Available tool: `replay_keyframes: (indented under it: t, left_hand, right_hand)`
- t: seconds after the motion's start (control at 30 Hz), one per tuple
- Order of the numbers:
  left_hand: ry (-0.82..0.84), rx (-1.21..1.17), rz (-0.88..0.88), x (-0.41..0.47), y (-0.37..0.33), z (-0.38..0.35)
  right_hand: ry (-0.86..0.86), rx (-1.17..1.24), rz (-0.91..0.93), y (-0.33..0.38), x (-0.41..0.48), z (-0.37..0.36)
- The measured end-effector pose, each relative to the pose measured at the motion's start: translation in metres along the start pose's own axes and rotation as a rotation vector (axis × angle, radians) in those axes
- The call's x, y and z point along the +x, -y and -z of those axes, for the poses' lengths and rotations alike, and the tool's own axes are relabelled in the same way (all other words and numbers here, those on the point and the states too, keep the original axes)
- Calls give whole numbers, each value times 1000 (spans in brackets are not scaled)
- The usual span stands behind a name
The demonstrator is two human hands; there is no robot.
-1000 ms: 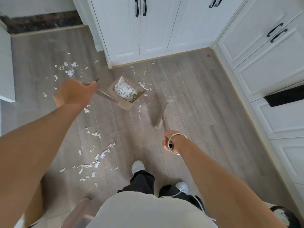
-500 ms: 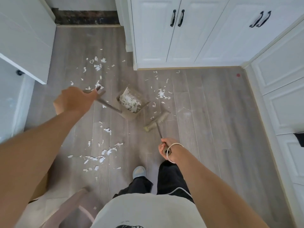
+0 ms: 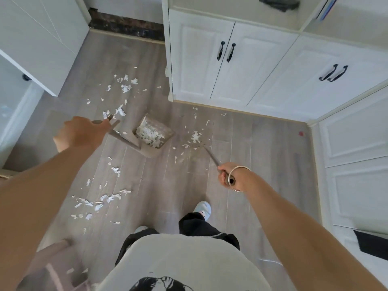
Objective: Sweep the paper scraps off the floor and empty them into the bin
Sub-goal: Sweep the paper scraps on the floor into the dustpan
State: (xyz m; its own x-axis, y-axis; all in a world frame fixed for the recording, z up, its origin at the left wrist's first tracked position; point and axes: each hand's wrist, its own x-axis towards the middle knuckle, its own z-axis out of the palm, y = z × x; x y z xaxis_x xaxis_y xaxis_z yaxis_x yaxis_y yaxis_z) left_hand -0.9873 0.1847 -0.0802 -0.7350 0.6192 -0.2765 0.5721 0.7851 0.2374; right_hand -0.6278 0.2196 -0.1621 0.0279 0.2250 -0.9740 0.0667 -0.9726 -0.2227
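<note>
— We lose the broom's head to blur, at eleven o'clock from the right hand; agreed?
— Agreed; the left hand hides its own fingers on the dustpan handle; at twelve o'clock the edge cuts off a dark thing we cannot name.

White panelled cabinets, 12 to 3 o'clock, with paired black handles. Dark object on the shelf above, 1 o'clock. Black cloth, 4 o'clock. Red spot, 3 o'clock. Dark wall strip, 11 o'clock.
</note>
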Motion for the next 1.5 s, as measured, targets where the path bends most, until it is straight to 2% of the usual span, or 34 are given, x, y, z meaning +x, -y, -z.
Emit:
replay_keyframes:
  t: [0.27, 0.37, 0.53, 0.7, 0.93, 1.17, 1.33, 1.5]
  left_hand:
    - [-19, -18, 53, -9, -35, -18]
    - [-13, -5, 49, -5, -36, -20]
    - [4, -21, 67, 7, -30, -12]
    - [11, -10, 47, 21, -23, 5]
    - [11, -18, 33, 45, -19, 24]
    - [0, -62, 52, 64, -20, 33]
    - [-14, -88, 133, 68, -31, 32]
    - [-31, -99, 218, 70, -58, 23]
  right_hand:
    - [-241, -519, 36, 10, 28, 71]
    - [-289, -509, -45, -1, 39, 80]
    - [-140, -317, -138, -6, 42, 54]
    - [-4, -261, -112, 4, 31, 2]
    - [-62, -99, -43, 32, 22, -37]
    - [-231, -263, 22, 64, 36, -10]
    - [-374, -432, 103, 102, 69, 38]
    - [-441, -577, 106, 149, 104, 75]
